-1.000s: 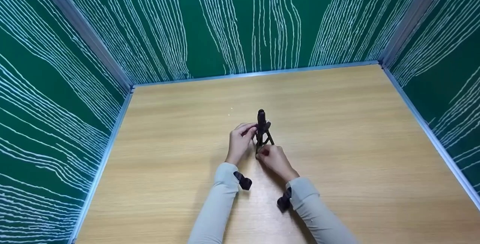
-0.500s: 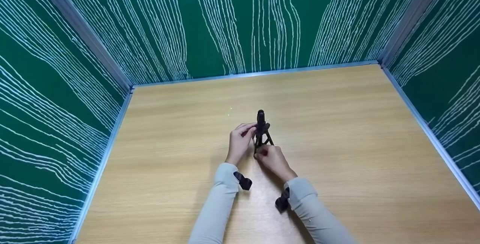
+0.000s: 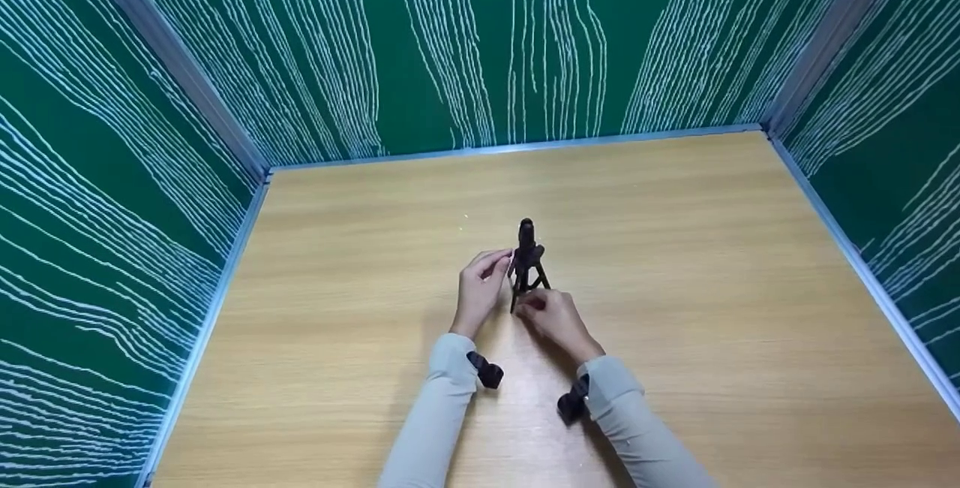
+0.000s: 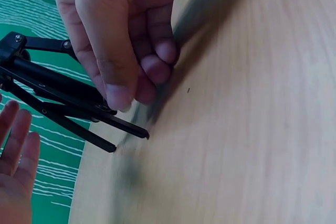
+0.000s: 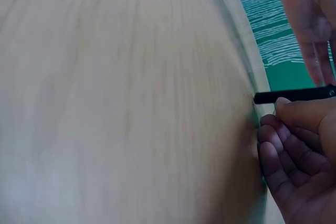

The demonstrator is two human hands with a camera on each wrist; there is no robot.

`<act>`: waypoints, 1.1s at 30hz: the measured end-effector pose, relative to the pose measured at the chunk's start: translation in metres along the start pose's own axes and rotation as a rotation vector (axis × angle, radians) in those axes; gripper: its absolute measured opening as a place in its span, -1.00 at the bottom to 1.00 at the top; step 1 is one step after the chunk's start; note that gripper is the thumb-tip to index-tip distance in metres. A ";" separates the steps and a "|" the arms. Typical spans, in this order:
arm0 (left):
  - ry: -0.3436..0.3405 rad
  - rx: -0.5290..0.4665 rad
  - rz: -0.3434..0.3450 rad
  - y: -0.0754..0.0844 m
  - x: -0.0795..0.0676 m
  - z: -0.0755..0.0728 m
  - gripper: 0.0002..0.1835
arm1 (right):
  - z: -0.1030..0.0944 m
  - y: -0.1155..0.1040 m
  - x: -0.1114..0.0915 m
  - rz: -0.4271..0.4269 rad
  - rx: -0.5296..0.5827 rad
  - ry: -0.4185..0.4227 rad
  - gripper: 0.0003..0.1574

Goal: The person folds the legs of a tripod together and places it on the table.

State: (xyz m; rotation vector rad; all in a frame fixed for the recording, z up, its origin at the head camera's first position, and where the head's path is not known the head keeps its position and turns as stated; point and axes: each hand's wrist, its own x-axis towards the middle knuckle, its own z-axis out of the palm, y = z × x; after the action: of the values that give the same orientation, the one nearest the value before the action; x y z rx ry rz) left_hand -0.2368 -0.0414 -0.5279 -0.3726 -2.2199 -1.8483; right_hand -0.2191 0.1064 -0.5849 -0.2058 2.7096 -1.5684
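A small black tripod (image 3: pixel 527 248) stands on the wooden table with its legs spread. On its left, in the head view, my left hand (image 3: pixel 480 285) pinches near its upper part with thumb and forefinger. My right hand (image 3: pixel 553 315) pinches low on the leg nearest me. In the left wrist view the right hand (image 4: pixel 113 30) is large in front of the tripod (image 4: pixel 58 85), its thumb at a leg; the left hand (image 4: pixel 16 166) shows straight outer fingers. The right wrist view shows a leg's end (image 5: pixel 283 96) beside the right thumb (image 5: pixel 304 113), other fingers curled.
The wooden table (image 3: pixel 360 293) reaches to green panels (image 3: pixel 480 45) with white wavy lines, at the back and both sides. Metal strips edge the table. A few tiny pale specks lie beyond the tripod. A dark device (image 3: pixel 486 370) is strapped to each wrist.
Both hands stay at the tripod with almost no movement. The right hand's fingers have shifted slightly, and more of the near leg's foot shows. The head view has moved a little.
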 end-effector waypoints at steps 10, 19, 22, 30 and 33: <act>-0.026 -0.057 -0.059 -0.004 -0.007 -0.002 -0.71 | -0.022 0.002 0.003 0.089 0.040 -0.004 -0.90; -0.012 -0.084 -0.095 -0.012 -0.016 0.001 -0.68 | -0.034 0.009 0.005 0.053 -0.019 0.060 -0.88; -0.017 -0.082 -0.073 -0.014 -0.018 0.003 -0.72 | -0.036 0.013 0.005 0.060 -0.019 0.066 -0.86; -0.026 -0.087 -0.085 -0.017 -0.022 0.006 -0.83 | -0.038 0.020 0.007 0.075 0.007 0.127 -0.86; -0.029 -0.077 -0.078 -0.016 -0.022 0.007 -0.85 | -0.039 0.022 0.008 0.065 0.008 0.145 -0.82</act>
State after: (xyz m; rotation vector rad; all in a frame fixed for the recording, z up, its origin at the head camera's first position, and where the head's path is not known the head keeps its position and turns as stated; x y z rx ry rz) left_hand -0.2212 -0.0384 -0.5515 -0.3330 -2.2157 -1.9852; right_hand -0.2322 0.1499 -0.5838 -0.0035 2.7841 -1.6364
